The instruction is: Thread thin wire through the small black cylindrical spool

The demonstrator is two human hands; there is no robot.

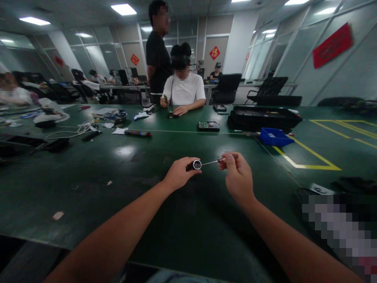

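The left hand [181, 171] grips a short dark cylinder [191, 166] between thumb and fingers, its silver-ringed end turned toward the right hand [238, 173]. The right hand pinches the handle of a thin-shafted screwdriver [210, 162], whose tip meets that ringed end — whether it is inside, I cannot tell. Both hands are over the middle of the desk [165, 147], between its near and far edges. Farther toward the far edge lie a dark pen-shaped tool [138, 133], left of the hands, and a flat device with a green circuit board [208, 125]. To the right are a blue bin [275, 136] and a long black case [262, 118]; white cable [78, 129] curls toward the left edge. At the far edge sits a person in a white shirt [187, 90].
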